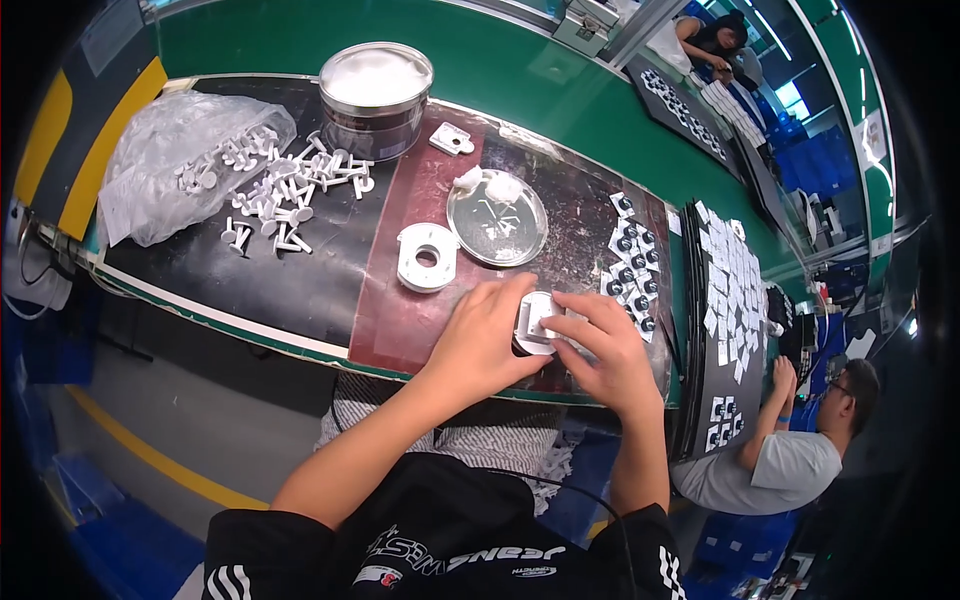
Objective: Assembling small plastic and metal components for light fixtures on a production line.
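Near the table's front edge, my left hand [487, 332] is closed around the left side of a small white plastic housing [536, 318]. From the other side, my right hand [607, 352] has its thumb and fingers on the same housing. A raised rectangular part shows on its upper face; a dark edge shows underneath. Just left of my hands sits a white round plastic base [409, 262] with a hole in its middle. Behind it lies a round metal dish [522, 242] holding small white pieces and two white lumps. A smaller white bracket [452, 138] lies farther back.
A tin [372, 130] stands at the back beside loose white flat-headed plastic pins [285, 200] and a clear plastic bag [150, 190]. Right of my hands are several white cards with black round parts [630, 265]. Stacked black trays [700, 400] adjoin the table; a co-worker [800, 460] sits beyond.
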Available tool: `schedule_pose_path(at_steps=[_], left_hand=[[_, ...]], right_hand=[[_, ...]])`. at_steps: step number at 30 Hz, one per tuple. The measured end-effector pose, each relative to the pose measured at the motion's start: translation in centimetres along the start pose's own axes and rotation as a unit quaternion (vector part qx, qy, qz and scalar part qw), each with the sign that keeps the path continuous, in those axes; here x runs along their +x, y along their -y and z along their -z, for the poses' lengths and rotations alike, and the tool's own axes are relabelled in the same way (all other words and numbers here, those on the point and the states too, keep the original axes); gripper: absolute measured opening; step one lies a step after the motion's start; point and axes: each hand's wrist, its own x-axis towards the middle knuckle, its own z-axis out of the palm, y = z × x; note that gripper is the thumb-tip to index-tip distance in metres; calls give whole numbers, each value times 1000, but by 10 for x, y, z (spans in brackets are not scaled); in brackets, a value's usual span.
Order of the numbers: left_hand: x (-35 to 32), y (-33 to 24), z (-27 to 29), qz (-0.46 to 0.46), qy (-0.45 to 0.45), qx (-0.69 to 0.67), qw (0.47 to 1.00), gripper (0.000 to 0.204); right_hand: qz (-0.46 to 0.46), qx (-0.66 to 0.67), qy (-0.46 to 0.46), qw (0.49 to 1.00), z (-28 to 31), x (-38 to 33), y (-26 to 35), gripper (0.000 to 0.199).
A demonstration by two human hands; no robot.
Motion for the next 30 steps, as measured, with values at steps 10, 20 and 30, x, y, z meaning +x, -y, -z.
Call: schedule_pose_path(at_steps=[10,20,30], left_hand=[[-2,0,0,-9,-8,8,1000,86],[-2,0,1,-7,5,8,1000,82],[-3,-2,3,-15,13,16,1000,79]], right_hand=[[-48,50,9,998,-1,-10,2,31],[-63,39,-19,997,-11,-11,7,35],[-43,-5,-13,999,-11,-15,4,35]])
